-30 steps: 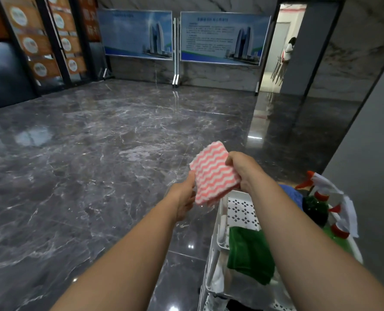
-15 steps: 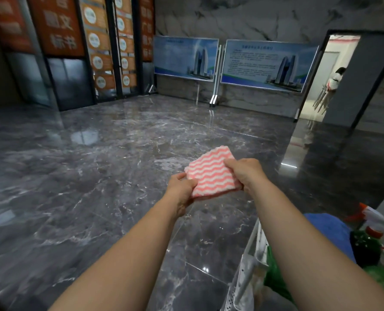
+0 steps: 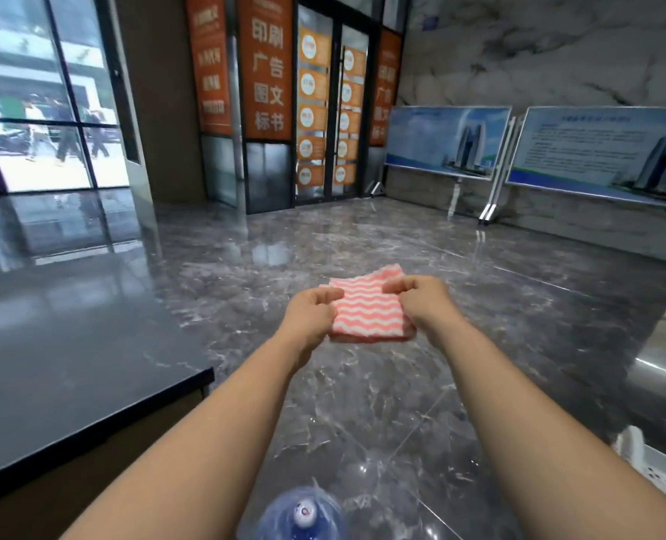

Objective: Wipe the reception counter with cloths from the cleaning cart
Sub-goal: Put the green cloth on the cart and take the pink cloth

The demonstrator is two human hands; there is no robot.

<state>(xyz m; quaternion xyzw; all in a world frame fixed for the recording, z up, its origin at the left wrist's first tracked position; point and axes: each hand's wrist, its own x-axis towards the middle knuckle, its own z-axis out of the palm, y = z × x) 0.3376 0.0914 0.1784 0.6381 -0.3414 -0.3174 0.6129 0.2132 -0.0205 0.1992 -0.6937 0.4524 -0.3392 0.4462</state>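
Both hands are out in front at arm's length, gripping one cloth (image 3: 366,305) between them. The left hand (image 3: 311,311) pinches the cloth's left edge with thumb on top and fingers curled beneath; the right hand (image 3: 421,300) clamps its right side the same way, thumb pointing inward across the fabric. The cloth is folded into a thick pad, pink and white in wavy stripes, held roughly flat in the air above the floor (image 3: 362,403) and touching nothing but the hands. The floor is glossy dark grey marble. To the left, well apart from the cloth, the dark polished surface (image 3: 70,364) runs toward the glass front, its near corner just beside the left forearm. At the bottom edge, between the forearms, sits the blue top of a bottle (image 3: 304,514). A white perforated corner of the cart (image 3: 662,467) shows at lower right. Two poster boards (image 3: 604,150) stand along the far marble wall.
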